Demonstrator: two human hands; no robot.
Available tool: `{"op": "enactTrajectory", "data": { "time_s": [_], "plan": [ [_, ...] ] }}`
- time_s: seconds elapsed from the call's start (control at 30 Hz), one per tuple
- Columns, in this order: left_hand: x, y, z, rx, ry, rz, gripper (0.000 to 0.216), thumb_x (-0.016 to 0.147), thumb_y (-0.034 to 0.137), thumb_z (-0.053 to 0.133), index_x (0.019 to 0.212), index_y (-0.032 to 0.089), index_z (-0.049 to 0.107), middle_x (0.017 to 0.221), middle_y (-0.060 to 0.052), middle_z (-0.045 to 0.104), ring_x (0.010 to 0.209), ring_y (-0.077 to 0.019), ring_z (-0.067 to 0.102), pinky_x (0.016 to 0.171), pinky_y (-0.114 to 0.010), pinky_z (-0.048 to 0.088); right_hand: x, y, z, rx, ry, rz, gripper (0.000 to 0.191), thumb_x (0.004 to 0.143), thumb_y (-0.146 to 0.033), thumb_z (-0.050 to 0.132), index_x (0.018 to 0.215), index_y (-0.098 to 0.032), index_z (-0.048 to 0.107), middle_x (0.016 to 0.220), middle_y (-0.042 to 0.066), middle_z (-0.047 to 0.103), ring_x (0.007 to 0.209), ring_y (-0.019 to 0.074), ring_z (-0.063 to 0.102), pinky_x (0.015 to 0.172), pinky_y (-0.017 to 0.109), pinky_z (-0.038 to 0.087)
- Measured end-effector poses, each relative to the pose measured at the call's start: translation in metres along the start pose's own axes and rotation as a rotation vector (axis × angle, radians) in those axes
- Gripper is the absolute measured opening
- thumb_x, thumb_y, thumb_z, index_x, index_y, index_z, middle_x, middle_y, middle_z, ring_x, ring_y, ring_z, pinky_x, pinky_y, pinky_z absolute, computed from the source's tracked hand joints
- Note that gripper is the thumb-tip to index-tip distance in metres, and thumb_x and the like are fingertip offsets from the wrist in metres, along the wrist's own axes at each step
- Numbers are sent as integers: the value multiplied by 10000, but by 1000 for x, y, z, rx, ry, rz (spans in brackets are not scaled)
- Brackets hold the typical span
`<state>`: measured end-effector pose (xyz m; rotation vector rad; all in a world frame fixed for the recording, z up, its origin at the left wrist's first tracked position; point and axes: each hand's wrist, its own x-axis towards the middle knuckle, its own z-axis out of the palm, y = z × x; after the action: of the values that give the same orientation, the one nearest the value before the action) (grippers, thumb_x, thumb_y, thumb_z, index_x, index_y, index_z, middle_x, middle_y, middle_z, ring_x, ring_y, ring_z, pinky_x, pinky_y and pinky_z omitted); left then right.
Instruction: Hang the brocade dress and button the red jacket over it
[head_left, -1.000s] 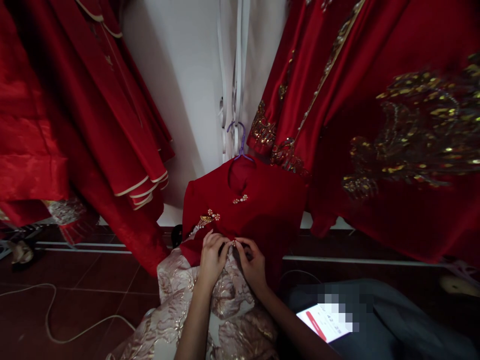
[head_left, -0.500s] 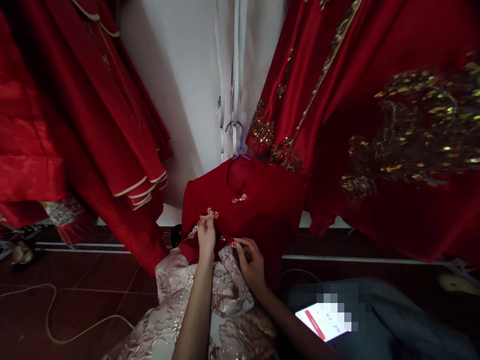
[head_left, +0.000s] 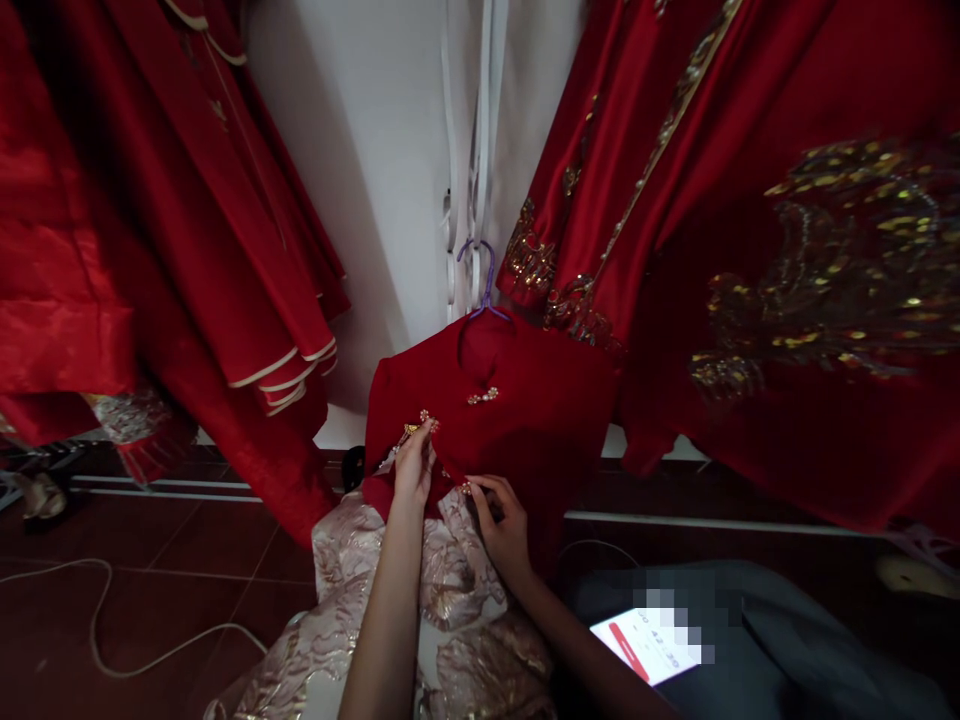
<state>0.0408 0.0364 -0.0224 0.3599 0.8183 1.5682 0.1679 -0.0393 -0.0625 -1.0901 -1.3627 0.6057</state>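
Note:
A red garment [head_left: 547, 400] with a round neckline hangs in front of me on a purple hanger [head_left: 487, 290]. Small beaded ornaments lie on its chest, one [head_left: 484, 397] below the neckline and another [head_left: 427, 420] further left. My left hand [head_left: 412, 468] is closed, its fingertips pinching the garment's front edge right at the left ornament. Lower and to the right, my right hand [head_left: 504, 525] pinches a small beaded ornament [head_left: 466, 489] on the same edge between thumb and index finger. Beneath both hands, pale gold-patterned fabric [head_left: 457, 590] is bunched up.
Red clothes hang close on the left [head_left: 172, 220] and right, the right-hand gown [head_left: 840, 270] covered in gold sequins. A lit phone [head_left: 645, 645] rests on dark cloth at lower right. A white cable [head_left: 109, 640] curls over the tiled floor at lower left.
My left hand has turned slightly, its fingertips now a little higher by the ornament and its palm side showing more. The right hand keeps its pinch. The whole view has shifted slightly.

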Motion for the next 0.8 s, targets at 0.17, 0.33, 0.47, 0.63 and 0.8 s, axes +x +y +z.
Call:
{"op": "enactTrajectory", "data": {
  "time_s": [0.17,0.33,0.47,0.63,0.8],
  "plan": [
    [-1,-1,1,0,82,38,115,712,179,641,815,140,673,881,-48,709,806,-115,659,754,-220,504,1,0,0,0,-3,0,195,855,-311,506,913,-201,655,912,73,633,796,172,591,700,299,484],
    [2,-4,2,16,117,59,81,713,189,644,775,145,675,816,-32,709,775,-111,661,769,-226,502,1,1,0,-4,-7,-3,189,857,-304,505,908,-203,656,905,67,634,807,170,590,704,292,477],
    [2,-5,1,2,110,66,88,713,184,657,791,146,669,825,-32,705,757,-97,657,750,-208,498,0,1,0,1,-3,-4,198,855,-314,506,909,-200,658,897,70,634,786,168,589,677,287,476],
    [-8,4,0,29,-53,-4,355,756,475,591,876,145,651,808,-57,692,652,-93,635,596,-180,483,1,-1,0,5,0,-5,198,853,-318,507,898,-199,658,895,70,633,766,167,588,651,281,473],
    [-19,16,28,415,-387,82,598,780,649,404,887,119,659,762,-90,660,639,-136,607,592,-238,475,-1,-2,-2,-11,21,8,169,842,-303,524,892,-202,649,873,57,628,706,153,566,614,269,453]
  ]
}}
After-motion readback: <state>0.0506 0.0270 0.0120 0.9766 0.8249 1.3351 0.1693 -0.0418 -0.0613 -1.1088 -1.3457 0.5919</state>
